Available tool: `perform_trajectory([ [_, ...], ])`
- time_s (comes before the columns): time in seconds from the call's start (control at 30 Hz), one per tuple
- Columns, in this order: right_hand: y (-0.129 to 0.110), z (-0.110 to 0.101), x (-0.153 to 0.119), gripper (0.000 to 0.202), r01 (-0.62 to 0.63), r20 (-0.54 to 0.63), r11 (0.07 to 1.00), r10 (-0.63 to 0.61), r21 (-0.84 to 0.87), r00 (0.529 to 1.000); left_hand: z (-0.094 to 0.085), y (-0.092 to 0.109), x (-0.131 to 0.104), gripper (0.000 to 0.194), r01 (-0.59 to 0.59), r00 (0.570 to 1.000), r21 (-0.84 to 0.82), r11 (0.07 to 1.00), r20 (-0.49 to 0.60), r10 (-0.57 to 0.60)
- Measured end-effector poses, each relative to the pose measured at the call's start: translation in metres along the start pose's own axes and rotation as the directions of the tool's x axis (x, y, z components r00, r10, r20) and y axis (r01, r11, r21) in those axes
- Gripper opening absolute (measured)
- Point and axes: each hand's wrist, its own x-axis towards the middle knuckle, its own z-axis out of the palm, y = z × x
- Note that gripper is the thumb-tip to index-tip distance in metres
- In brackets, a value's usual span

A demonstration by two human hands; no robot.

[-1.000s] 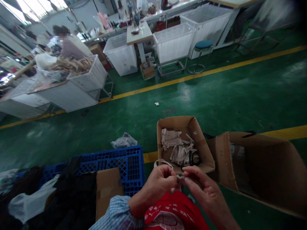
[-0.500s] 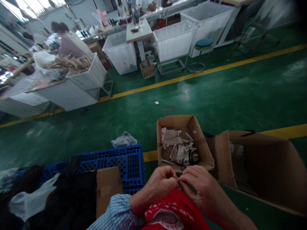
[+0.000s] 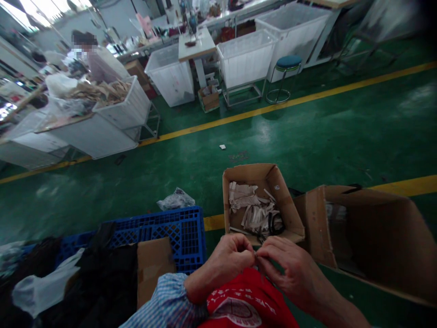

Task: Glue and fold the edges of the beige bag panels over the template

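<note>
My left hand (image 3: 232,256) and my right hand (image 3: 285,262) meet fingertip to fingertip in front of a red apron (image 3: 244,296) with white print. The fingers of both are closed in a pinch. Whatever lies between them is too small and too hidden to name. Just beyond the hands stands an open cardboard box (image 3: 229,193) on the floor. Inside it lie pale strip-like scraps (image 3: 254,212) and a black loop (image 3: 273,223). A blue checked sleeve (image 3: 167,300) covers my left forearm.
A larger open carton (image 3: 316,228) tilts at the right. On the left, a blue plastic pallet (image 3: 186,228) bears black cloth (image 3: 109,278) and a cardboard piece (image 3: 155,269). Across the green floor are white bins (image 3: 246,59), a stool (image 3: 288,63) and a seated person (image 3: 99,66).
Both hands stay together in nearly the same place, with only slight shifts of the fingers. The view has moved very little.
</note>
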Motion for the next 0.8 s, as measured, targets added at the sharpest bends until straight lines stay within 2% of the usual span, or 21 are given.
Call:
perform_trajectory([
  [0.23,0.006,0.005,-0.004,0.018,0.106,0.014,0.984,-0.105,-0.144,0.994,0.003,-0.002,0.002,0.016,0.082,0.996,-0.089,0.993,0.047,-0.078],
  [0.37,0.005,0.015,-0.003,0.022,0.134,-0.107,0.961,-0.164,-0.243,0.981,0.009,-0.004,0.003,0.018,0.144,0.989,-0.216,0.966,0.065,-0.133],
  [0.5,0.007,0.03,-0.002,0.023,0.085,-0.245,0.944,-0.169,-0.319,0.955,0.014,-0.003,0.001,0.025,0.133,0.991,-0.344,0.93,0.033,-0.129],
  [0.57,0.01,0.033,-0.003,0.022,0.026,-0.328,0.963,-0.117,-0.27,0.938,0.014,-0.003,-0.001,0.03,0.122,0.992,-0.387,0.914,0.027,-0.121],
  [0.67,0.015,0.029,-0.006,0.02,-0.102,-0.424,0.992,0.059,-0.079,0.904,0.011,-0.005,-0.003,0.035,0.127,0.991,-0.411,0.903,0.026,-0.128],
  [0.73,0.017,0.022,-0.007,0.021,-0.147,-0.421,0.989,0.148,0.034,0.895,0.009,-0.007,-0.003,0.036,0.129,0.991,-0.416,0.9,0.019,-0.133],
  [0.8,0.015,0.015,-0.007,0.017,-0.115,-0.366,0.989,0.141,0.092,0.92,0.008,-0.008,-0.003,0.037,0.128,0.991,-0.415,0.901,0.019,-0.132],
])
